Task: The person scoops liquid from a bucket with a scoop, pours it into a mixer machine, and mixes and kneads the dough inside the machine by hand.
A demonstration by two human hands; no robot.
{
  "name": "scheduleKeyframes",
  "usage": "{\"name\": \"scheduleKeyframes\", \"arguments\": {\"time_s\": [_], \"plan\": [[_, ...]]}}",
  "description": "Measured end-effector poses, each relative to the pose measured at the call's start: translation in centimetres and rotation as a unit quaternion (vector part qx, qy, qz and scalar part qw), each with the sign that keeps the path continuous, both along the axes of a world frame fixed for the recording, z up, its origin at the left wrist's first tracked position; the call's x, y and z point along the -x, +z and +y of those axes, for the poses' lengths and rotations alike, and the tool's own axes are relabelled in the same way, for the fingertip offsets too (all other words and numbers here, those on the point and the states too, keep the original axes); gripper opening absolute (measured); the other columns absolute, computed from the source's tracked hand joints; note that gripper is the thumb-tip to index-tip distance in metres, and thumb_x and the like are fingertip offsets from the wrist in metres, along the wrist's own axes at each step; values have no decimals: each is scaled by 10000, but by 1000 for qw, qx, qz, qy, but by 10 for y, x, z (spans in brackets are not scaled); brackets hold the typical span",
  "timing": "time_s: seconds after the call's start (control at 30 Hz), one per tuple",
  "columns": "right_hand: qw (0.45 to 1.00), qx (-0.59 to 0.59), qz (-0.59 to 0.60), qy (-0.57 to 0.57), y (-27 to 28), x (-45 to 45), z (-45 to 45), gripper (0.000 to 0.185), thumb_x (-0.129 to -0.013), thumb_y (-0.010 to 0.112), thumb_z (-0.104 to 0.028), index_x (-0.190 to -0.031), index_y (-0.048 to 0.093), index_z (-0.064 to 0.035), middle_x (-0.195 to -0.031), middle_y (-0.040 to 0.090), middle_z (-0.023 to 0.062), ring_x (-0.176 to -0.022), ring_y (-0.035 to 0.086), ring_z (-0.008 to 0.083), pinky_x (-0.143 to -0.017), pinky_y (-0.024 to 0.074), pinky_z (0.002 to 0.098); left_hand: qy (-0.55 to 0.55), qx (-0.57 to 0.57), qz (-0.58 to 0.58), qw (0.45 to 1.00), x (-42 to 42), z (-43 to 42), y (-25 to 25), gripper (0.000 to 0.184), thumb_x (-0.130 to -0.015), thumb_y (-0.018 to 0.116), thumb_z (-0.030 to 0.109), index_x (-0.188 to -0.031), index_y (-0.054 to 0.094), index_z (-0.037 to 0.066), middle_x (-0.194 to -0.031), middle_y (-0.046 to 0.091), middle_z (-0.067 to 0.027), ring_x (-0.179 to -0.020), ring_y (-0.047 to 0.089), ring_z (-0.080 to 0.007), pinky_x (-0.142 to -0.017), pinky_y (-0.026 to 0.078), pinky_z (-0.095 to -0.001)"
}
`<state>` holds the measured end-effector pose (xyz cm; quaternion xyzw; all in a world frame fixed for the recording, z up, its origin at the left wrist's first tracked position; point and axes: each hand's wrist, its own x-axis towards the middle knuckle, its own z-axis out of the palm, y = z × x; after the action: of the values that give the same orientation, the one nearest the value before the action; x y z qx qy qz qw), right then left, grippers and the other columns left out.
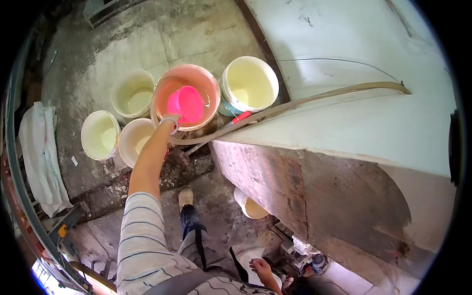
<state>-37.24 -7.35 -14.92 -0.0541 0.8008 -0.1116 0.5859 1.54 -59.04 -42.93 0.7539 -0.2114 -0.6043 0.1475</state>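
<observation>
My left hand [171, 118], with a band at the wrist, is closed on a bright pink plastic dipper [191, 104]. The dipper is inside a large pinkish-orange bucket [212, 91] that holds liquid. Low in the view, near my body, my right hand [259, 266] hangs with loosely curled fingers and nothing visible in it. Behind it is a white rounded container [248, 256]. A cream bucket [133, 142] stands beside my left forearm, partly hidden by it.
More pale buckets stand at the left [100, 135], behind [132, 93] and at the right [250, 83]. A beige hose [295, 103] runs from the wall past a red-handled tool [241, 117]. A white sack [42, 152] lies at the left. A ledge [295, 182] juts in on the right.
</observation>
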Motion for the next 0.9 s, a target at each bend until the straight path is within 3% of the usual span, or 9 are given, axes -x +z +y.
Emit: {"name": "scheduleKeyframes", "arguments": {"time_s": [0.07,0.23,0.37,0.4,0.47,0.53,0.63,0.73,0.9], "plan": [[1000,-13,5,6,-2,8,9,242,-856,526,-239,-983,544,-33,-926,603,63,-819,573,138,-683,440,246,226,-2,196,954,-5,23,-9,169,-778,575,208,-762,542,43,-589,520,-72,-455,471,-142,-370,397,-256],[999,-4,-3,42,-9,35,23,221,-865,501,-217,-970,547,-28,-933,601,63,-841,574,145,-681,442,239,291,10,351,890,13,87,113,149,-809,554,157,-848,463,46,-603,484,-34,-433,432,-82,-326,324,-159],[991,90,-5,100,-42,71,37,209,-862,499,-216,-826,569,-23,-691,555,21,-593,496,94,-530,380,218,294,52,429,852,22,155,205,117,-790,557,110,-824,469,39,-625,494,-46,-440,439,-99,-345,346,-189],[982,129,-17,135,-26,66,21,229,-859,500,-228,-754,571,-37,-595,497,4,-510,419,85,-480,341,231,268,80,412,867,26,175,229,114,-785,554,99,-826,466,40,-622,488,-42,-440,436,-97,-347,343,-190],[976,161,54,135,-49,75,30,241,-860,488,-224,-723,572,-44,-583,500,9,-520,442,89,-476,349,233,204,128,373,896,35,214,275,113,-774,549,75,-830,458,41,-618,475,-34,-440,431,-92,-350,338,-190],[973,183,3,140,-12,63,6,257,-866,470,-219,-707,564,-40,-570,496,11,-520,456,93,-465,353,242,177,142,344,911,45,255,312,121,-764,546,61,-835,451,42,-613,464,-28,-438,425,-88,-347,327,-194],[952,209,42,221,-69,109,38,260,-851,475,-226,-713,575,-29,-596,531,15,-509,481,103,-473,395,242,147,140,295,934,65,321,357,141,-756,553,59,-846,445,43,-608,452,-22,-434,414,-87,-343,310,-200],[969,173,5,178,-63,141,46,238,-820,505,-233,-732,582,-25,-615,549,27,-511,504,114,-438,395,254,140,100,316,933,86,388,372,158,-756,551,61,-889,470,34,-624,477,-31,-433,417,-86,-342,312,-197],[980,178,26,88,-139,231,102,221,-803,517,-220,-747,582,-16,-622,560,48,-495,509,128,-429,404,257,133,10,292,947,142,496,372,304,-759,565,100,-1038,479,14,-695,513,-41,-456,419,-76,-349,298,-173]]}}
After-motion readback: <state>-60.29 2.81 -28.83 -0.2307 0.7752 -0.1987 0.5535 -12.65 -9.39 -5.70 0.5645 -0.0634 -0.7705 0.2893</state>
